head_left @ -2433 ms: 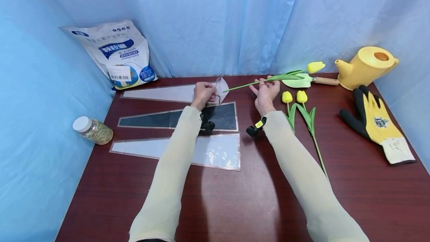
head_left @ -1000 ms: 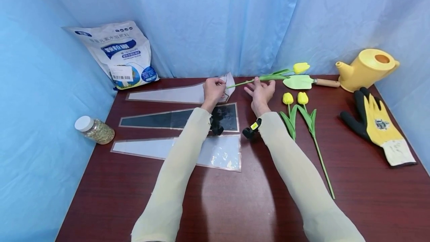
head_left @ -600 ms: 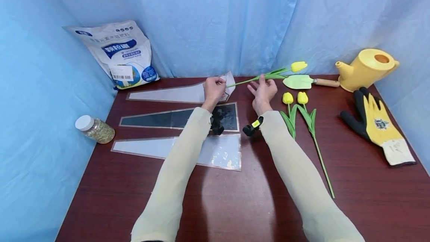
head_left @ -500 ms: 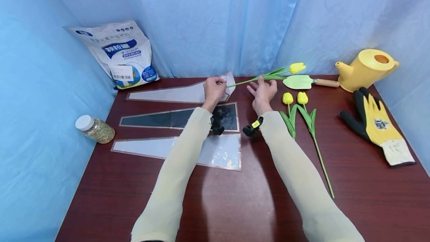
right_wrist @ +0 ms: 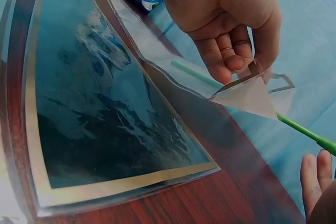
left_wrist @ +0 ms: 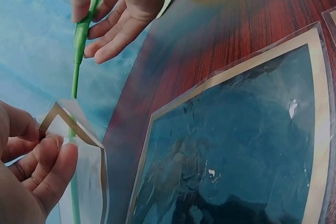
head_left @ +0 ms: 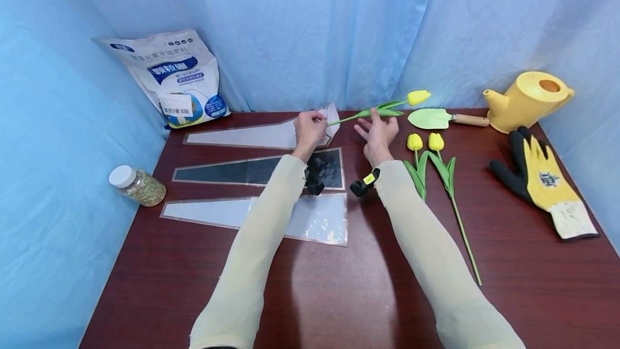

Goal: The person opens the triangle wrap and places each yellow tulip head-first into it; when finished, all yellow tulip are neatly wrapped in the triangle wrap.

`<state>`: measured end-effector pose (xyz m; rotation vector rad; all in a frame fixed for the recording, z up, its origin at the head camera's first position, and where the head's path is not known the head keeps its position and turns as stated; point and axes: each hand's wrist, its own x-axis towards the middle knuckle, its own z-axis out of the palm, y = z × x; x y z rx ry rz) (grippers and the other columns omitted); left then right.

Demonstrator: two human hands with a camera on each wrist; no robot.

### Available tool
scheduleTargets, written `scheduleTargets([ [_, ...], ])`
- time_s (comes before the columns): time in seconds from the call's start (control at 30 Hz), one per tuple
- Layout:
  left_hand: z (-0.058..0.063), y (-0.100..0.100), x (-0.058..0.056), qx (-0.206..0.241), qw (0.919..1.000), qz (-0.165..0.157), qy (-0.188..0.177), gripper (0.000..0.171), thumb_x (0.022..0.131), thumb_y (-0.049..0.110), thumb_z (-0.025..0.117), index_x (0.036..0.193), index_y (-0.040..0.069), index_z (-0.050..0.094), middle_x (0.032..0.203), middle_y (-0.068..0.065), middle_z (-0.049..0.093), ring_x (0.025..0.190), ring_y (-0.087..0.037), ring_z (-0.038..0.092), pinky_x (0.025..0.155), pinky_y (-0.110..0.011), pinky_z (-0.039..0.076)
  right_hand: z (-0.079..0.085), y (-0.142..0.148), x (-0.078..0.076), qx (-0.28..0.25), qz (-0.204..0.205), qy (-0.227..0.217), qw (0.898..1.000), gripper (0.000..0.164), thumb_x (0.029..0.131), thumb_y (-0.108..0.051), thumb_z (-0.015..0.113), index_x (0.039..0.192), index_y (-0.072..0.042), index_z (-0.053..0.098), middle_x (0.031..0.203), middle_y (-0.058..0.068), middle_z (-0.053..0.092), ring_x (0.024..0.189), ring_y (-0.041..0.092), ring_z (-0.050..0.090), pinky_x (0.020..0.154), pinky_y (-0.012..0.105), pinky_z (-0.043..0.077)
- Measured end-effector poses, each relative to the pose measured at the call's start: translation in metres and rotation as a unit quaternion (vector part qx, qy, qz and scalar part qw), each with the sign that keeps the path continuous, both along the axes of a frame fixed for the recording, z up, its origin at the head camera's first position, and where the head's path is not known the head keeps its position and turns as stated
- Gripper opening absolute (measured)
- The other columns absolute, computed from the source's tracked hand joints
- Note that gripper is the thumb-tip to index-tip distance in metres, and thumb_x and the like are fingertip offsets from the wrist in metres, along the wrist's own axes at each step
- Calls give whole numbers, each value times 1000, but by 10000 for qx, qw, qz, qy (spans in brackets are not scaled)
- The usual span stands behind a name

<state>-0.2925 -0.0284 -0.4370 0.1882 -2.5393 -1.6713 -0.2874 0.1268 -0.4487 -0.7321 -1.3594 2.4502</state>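
Note:
My left hand pinches the mouth of a white flower sleeve, the farthest of three tapered sleeves. Its clear lip with a tan border stands raised in the left wrist view. My right hand holds a yellow tulip by its leafy stem, thumb on one side and fingers beneath. The lower green stem runs into the sleeve and shows through the film in the right wrist view. The tulip lies nearly level, bloom to the right.
Nearer me lie a black sleeve and another white sleeve. Two more tulips, a green trowel, a yellow watering can and a glove are at right. A fertilizer bag and jar stand left.
The tulip has moved left, its stem sliding deeper into the white sleeve. My left hand shifted slightly right early on, then stayed at the sleeve mouth.

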Motion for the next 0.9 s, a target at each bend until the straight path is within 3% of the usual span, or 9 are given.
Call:
scheduleTargets([
  [0.2, 0, -1, 0, -101, 9999, -11, 25, 18, 92, 8, 61, 98, 2, 77, 83, -16, 75, 48, -7, 57, 51, -24, 53, -2, -2, -1, -229, 145, -104, 9996, 18, 94, -14, 68, 109, -11, 58, 93, 1, 70, 93, 29, 74, 71, 35, 64],
  [0.5, 1, -2, 2, -133, 9999, -75, -2, 18, 94, 10, 61, 99, 4, 77, 85, -14, 75, 50, -9, 59, 53, -25, 55, -3, -4, 2, 44, 380, -57, 9993, 23, 98, -28, 64, 115, -16, 55, 111, 2, 67, 110, 36, 70, 76, 39, 64],
  [0.9, 4, 3, 0, -237, 9997, 32, 6, 16, 92, 10, 63, 94, 5, 78, 82, -13, 75, 54, -9, 60, 54, -23, 52, -2, -7, 2, -43, 490, -76, 9988, 19, 97, -23, 66, 109, -12, 57, 105, 2, 67, 109, 35, 71, 72, 32, 63],
])
